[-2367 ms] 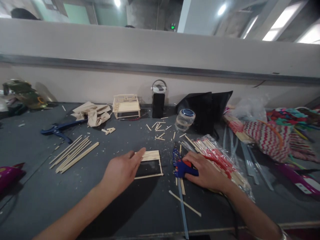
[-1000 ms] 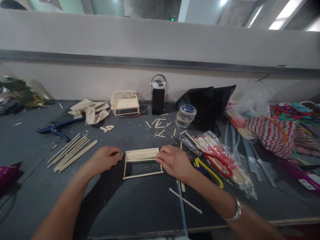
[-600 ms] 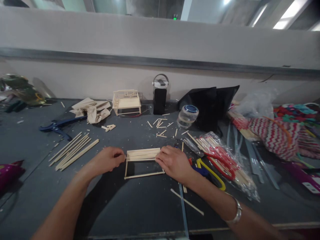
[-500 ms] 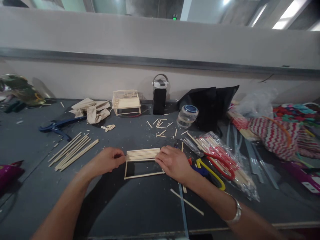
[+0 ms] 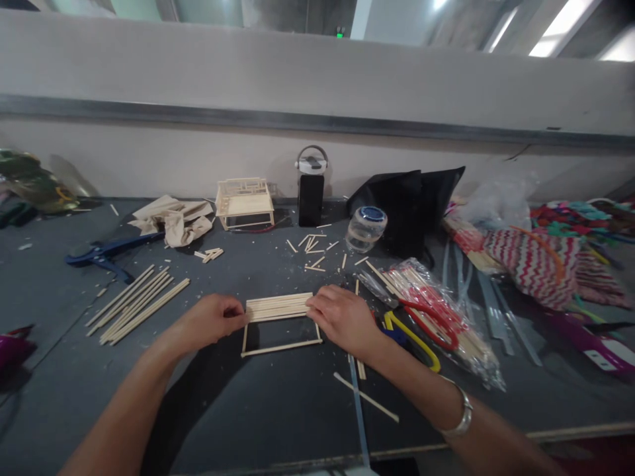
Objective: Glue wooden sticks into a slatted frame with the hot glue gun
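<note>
A small rectangular frame of thin wooden sticks (image 5: 282, 348) lies on the dark table in front of me. Several sticks (image 5: 278, 306) sit side by side across its far part, while the near part is bare. My left hand (image 5: 211, 320) pinches the left ends of these sticks with thumb and finger. At their right ends my right hand (image 5: 342, 320) has its fingers closed on them, hiding the frame's far right corner. Loose sticks (image 5: 141, 304) lie left of my left hand. Scissors with red handles (image 5: 431, 320) and a yellow-handled tool (image 5: 414, 340) lie beside my right forearm.
Behind stand a small stick-built model (image 5: 245, 205), a phone (image 5: 310, 200) and a clear jar (image 5: 366, 229). Blue pliers (image 5: 106, 254) and crumpled paper (image 5: 173, 218) lie left. Bagged sticks (image 5: 446, 317) and a glue gun (image 5: 590, 344) are right. Short cut pieces (image 5: 311, 244) are scattered mid-table.
The whole view has shifted slightly, so things appear a little further left. Both hands stay at the two ends of the row of sticks.
</note>
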`<state>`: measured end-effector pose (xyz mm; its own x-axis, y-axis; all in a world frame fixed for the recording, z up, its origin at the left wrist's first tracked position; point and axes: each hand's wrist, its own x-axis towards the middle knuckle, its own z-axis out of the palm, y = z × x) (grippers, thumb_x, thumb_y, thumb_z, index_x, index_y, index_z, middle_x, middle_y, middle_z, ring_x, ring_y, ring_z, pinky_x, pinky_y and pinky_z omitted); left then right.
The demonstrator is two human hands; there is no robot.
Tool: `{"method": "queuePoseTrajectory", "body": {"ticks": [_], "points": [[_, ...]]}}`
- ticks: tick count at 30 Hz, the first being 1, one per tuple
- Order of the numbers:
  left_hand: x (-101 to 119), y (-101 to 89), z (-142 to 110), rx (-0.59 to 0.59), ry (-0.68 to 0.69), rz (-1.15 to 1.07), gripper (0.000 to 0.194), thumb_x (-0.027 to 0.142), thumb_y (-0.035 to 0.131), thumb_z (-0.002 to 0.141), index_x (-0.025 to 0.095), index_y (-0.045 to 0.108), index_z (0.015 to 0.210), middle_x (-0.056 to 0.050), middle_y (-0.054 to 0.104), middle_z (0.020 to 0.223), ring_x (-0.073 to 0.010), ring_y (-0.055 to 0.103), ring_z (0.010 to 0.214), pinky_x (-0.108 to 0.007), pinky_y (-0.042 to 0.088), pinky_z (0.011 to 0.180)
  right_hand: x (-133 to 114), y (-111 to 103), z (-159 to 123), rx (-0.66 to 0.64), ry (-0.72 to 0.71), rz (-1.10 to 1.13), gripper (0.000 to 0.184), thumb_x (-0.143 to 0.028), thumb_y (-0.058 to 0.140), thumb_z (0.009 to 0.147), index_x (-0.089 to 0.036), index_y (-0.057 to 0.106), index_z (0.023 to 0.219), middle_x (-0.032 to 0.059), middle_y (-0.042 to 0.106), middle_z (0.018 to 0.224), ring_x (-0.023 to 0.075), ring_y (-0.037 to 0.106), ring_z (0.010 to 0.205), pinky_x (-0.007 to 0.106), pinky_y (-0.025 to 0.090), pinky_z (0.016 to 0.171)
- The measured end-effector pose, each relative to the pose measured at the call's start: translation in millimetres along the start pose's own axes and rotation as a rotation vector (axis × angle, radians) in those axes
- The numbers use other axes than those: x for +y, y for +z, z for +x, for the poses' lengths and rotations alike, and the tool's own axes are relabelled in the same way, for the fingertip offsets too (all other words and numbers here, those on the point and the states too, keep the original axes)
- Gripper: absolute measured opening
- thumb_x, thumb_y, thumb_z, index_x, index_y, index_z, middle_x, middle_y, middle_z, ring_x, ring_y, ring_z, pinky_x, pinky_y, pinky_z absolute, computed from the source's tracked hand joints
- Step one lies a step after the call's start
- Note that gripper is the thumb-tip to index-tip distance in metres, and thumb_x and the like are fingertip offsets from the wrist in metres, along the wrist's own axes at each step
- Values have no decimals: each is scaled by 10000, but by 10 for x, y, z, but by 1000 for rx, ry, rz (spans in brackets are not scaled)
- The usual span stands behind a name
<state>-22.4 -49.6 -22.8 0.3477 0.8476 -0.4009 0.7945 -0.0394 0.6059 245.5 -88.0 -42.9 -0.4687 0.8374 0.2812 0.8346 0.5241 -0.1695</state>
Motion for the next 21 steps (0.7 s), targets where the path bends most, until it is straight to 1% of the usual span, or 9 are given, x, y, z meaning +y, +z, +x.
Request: {"method": "queuePoseTrajectory", "body": {"ticks": [2, 4, 8, 11, 17, 21], "points": [[-9, 2, 10, -2, 2, 5, 398, 571, 556, 716, 177, 586, 666, 43, 478, 522, -94, 410, 431, -201, 324, 412, 45, -68, -6, 17, 42, 27, 137, -253, 543, 928, -195, 666, 914, 35, 651, 873, 172, 575, 853, 279, 392, 741], [-18, 7, 18, 9, 5, 8, 389, 558, 543, 725, 177, 578, 656, 40, 485, 521, -93, 409, 432, -199, 309, 414, 84, -147, -16, 12, 83, 37, 119, -240, 577, 906, -198, 680, 865, 24, 654, 843, 167, 581, 833, 276, 389, 740], [-21, 12, 24, 30, -11, 17, 391, 560, 532, 713, 181, 561, 623, 36, 486, 502, -95, 406, 435, -201, 285, 417, 116, -234, -28, -65, 125, 17, 92, -258, 648, 858, -206, 704, 807, 10, 658, 765, 166, 574, 774, 287, 371, 728], [-10, 9, 19, 24, -23, 12, 377, 551, 540, 697, 184, 560, 614, 35, 497, 500, -98, 408, 433, -204, 288, 421, 116, -205, -25, -101, 120, -15, 100, -295, 669, 843, -216, 709, 795, 10, 667, 759, 179, 564, 785, 306, 346, 728], [-13, 15, 17, 36, -3, -11, 353, 526, 535, 709, 185, 571, 627, 43, 491, 498, -91, 389, 424, -207, 277, 430, 140, -110, -25, -81, 60, -65, 130, -322, 617, 888, -230, 709, 874, 15, 673, 812, 190, 528, 814, 334, 283, 724], [-7, 13, 15, 27, -13, -3, 338, 513, 534, 707, 184, 585, 652, 45, 489, 501, -92, 393, 434, -202, 278, 432, 133, -94, -15, -98, 39, -92, 190, -323, 577, 913, -225, 710, 819, 24, 668, 791, 197, 504, 805, 348, 260, 717]]}}
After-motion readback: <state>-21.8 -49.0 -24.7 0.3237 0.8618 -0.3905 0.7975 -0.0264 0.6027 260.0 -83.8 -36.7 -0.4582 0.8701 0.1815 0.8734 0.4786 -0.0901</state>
